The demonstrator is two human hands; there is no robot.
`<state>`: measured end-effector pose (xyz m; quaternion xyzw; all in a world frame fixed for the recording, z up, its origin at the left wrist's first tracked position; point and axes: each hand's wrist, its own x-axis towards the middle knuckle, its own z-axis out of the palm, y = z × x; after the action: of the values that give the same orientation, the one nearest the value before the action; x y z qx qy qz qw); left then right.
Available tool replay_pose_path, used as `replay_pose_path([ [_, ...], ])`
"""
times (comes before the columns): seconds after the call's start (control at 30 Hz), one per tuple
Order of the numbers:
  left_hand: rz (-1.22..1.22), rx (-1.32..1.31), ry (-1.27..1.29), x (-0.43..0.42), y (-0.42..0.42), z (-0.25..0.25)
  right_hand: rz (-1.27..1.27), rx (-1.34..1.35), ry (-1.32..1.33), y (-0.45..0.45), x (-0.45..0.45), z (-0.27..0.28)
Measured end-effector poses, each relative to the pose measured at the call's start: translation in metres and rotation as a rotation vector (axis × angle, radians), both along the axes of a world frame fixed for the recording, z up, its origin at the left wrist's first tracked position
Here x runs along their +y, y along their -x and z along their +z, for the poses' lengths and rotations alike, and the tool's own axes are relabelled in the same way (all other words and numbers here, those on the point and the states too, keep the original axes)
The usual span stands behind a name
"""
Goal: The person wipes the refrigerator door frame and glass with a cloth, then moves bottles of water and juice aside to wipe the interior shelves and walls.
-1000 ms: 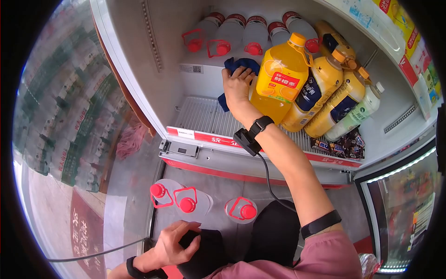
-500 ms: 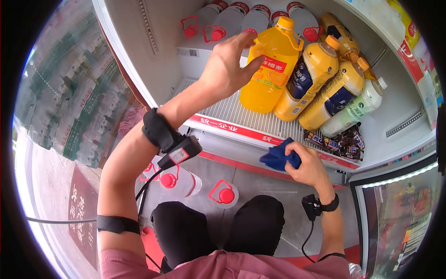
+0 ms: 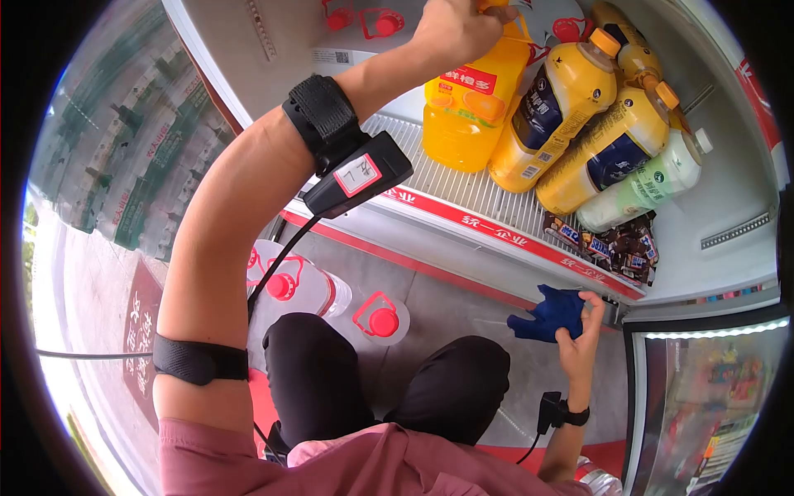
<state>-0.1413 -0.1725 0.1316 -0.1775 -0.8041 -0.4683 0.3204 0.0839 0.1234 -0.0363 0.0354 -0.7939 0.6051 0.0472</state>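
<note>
My left hand (image 3: 465, 33) is closed round the neck of a large orange juice bottle (image 3: 460, 136), just under its cap. The bottle stands on the white wire shelf (image 3: 397, 140) inside a fridge. Beside it lean yellow drink bottles (image 3: 552, 116) with dark blue labels and a pale green-and-white bottle (image 3: 641, 190). In my right hand (image 3: 583, 339), a crumpled dark blue cloth (image 3: 556, 314) is pinched between thumb and fingers. That hand hovers over the floor, below and apart from the shelf's red front strip (image 3: 496, 231).
Small wrapped snack bars (image 3: 628, 248) lie at the shelf's right front corner. Red-capped clear jugs (image 3: 382, 321) stand on the floor before my knees. An open glass door (image 3: 711, 372) is at the right, and wrapped bottle packs (image 3: 132, 149) are stacked at the left.
My left hand has moved up from beside the juice bottle and closed on its neck. My right hand has drawn back from the shelf edge with the blue cloth. The view has shifted slightly.
</note>
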Motion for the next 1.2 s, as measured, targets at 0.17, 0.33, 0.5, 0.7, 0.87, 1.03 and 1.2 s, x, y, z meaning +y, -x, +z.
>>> replay_pose_path([
  [0.17,0.042,-0.129,-0.216,-0.053,-0.009,-0.003,0.158,-0.043,-0.082,0.001,-0.013,-0.002],
  [0.33,0.048,-0.12,-0.151,-0.102,-0.022,0.001,0.149,0.014,-0.031,0.015,-0.029,-0.004],
  [0.5,0.121,-0.078,0.156,-0.164,-0.032,0.014,0.129,0.301,-0.042,0.057,-0.067,0.014],
  [0.7,0.002,-0.165,0.027,-0.223,-0.017,0.009,0.308,0.598,-0.339,0.147,-0.167,0.047],
  [0.87,0.214,-0.052,0.34,-0.203,-0.029,0.004,1.117,-0.013,-0.888,0.231,-0.229,0.007],
  [1.03,0.142,-0.11,0.297,-0.214,-0.025,-0.003,0.757,0.239,-1.298,0.265,-0.25,-0.019],
  [1.2,0.194,0.032,0.33,-0.227,-0.008,-0.02,0.574,0.436,-1.22,0.258,-0.23,-0.035],
])
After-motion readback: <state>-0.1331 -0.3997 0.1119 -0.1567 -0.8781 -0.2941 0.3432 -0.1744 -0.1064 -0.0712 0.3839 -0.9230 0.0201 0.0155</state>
